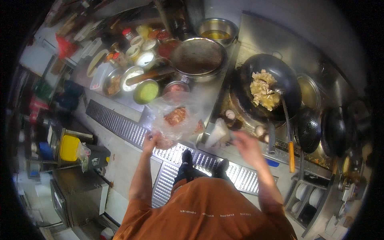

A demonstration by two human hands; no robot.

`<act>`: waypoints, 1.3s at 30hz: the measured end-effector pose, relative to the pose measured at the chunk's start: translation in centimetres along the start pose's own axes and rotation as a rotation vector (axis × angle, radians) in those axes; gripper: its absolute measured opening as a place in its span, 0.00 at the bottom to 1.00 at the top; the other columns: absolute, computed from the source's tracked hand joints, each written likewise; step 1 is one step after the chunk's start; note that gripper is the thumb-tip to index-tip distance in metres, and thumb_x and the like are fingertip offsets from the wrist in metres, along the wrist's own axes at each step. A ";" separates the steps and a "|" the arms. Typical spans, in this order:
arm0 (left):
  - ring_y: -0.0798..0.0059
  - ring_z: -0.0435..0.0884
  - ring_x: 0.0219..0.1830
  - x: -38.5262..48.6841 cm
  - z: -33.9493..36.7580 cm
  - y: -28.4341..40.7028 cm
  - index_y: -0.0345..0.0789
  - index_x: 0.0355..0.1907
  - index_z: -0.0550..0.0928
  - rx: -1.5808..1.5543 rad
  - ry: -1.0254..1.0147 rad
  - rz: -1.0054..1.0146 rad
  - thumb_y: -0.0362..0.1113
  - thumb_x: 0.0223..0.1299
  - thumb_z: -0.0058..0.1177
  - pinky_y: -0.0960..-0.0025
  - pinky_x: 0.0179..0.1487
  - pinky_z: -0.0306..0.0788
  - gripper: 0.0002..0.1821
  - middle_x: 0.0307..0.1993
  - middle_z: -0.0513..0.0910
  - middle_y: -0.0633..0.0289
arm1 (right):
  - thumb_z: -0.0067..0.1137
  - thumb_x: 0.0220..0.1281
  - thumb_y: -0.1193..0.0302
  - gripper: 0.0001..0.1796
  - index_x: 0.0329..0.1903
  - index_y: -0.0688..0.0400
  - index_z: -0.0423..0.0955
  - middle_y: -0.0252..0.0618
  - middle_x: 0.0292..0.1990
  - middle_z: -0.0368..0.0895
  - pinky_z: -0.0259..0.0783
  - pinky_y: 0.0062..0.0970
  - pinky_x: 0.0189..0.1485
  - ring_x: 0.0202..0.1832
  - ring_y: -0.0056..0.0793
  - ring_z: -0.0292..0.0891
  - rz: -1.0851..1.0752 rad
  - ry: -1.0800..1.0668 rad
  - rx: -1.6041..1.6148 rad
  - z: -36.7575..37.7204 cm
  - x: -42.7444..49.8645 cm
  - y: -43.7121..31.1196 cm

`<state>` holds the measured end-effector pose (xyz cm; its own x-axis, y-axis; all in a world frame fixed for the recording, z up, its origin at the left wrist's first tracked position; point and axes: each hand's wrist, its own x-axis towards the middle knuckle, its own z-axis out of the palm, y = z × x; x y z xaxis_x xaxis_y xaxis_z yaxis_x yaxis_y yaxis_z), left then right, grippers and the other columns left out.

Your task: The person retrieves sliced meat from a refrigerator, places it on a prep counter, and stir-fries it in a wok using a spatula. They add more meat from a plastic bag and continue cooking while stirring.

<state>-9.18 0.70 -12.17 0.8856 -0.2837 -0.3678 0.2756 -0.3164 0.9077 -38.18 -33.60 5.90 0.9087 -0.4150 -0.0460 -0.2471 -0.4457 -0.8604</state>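
Observation:
My left hand (151,143) grips the near edge of a clear plastic bag (192,112) that holds reddish raw meat (175,116). The bag lies over the counter's front edge. My right hand (247,147) is motion-blurred at the stove's front edge. Close to its fingertips is a whitish, blurred object (219,132), perhaps a cloth; whether the hand holds it is unclear. Beyond, a black wok (249,66) on the stove contains pale chopped pieces of food (263,87). A ladle or turner with a wooden handle (291,157) rests in it, its handle sticking out toward me.
Bowls of seasonings (145,58) and a bowl of green chopped food (146,92) crowd the counter. Behind them stand a round dark lid (198,56) and a pot of yellow liquid (218,30). Eggshells (230,114) lie beside the wok. Pans (309,130) line the right. Metal grating (207,160) covers the floor.

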 end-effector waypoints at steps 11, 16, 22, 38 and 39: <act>0.69 0.78 0.45 2.1 -1.3 1.6 0.27 0.53 0.72 -0.209 -0.612 -0.363 0.46 0.59 0.57 0.64 0.48 0.75 0.27 0.46 0.78 0.54 | 0.58 0.61 0.60 0.30 0.60 0.62 0.61 0.42 0.53 0.70 0.74 0.32 0.44 0.49 0.33 0.73 0.697 -0.248 0.733 26.3 8.3 4.3; 0.68 0.77 0.49 2.5 0.6 3.4 0.26 0.58 0.68 -0.363 -0.661 -0.373 0.38 0.62 0.52 0.69 0.53 0.73 0.25 0.50 0.76 0.53 | 0.62 0.57 0.64 0.30 0.57 0.61 0.61 0.46 0.57 0.67 0.70 0.39 0.55 0.55 0.39 0.70 0.819 -0.154 1.194 27.2 7.8 5.5; 0.62 0.74 0.54 2.6 0.3 4.7 0.29 0.62 0.62 -0.429 -0.812 -0.444 0.33 0.54 0.59 0.61 0.58 0.70 0.34 0.55 0.72 0.52 | 0.60 0.56 0.71 0.27 0.57 0.64 0.64 0.45 0.54 0.70 0.70 0.39 0.57 0.55 0.36 0.70 0.809 -0.034 1.398 26.8 6.9 3.9; 0.75 0.73 0.54 3.0 -3.4 18.0 0.35 0.62 0.66 -0.361 -0.912 -0.161 0.37 0.66 0.46 0.68 0.57 0.68 0.23 0.54 0.74 0.62 | 0.59 0.51 0.78 0.24 0.53 0.67 0.68 0.47 0.46 0.77 0.73 0.36 0.52 0.49 0.37 0.75 0.496 0.032 1.389 23.9 4.9 0.0; 0.74 0.73 0.54 2.9 -3.1 18.9 0.35 0.62 0.66 -0.537 -0.892 -0.242 0.38 0.66 0.45 0.68 0.56 0.69 0.23 0.54 0.74 0.61 | 0.59 0.51 0.78 0.24 0.53 0.67 0.68 0.47 0.45 0.77 0.73 0.35 0.52 0.49 0.37 0.75 0.480 0.006 1.387 23.7 5.0 -0.4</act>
<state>-0.24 -3.33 4.54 0.2514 -0.8953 -0.3677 0.7288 -0.0749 0.6806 -25.55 -16.67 -6.03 0.8321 -0.3052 -0.4630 -0.0008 0.8343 -0.5513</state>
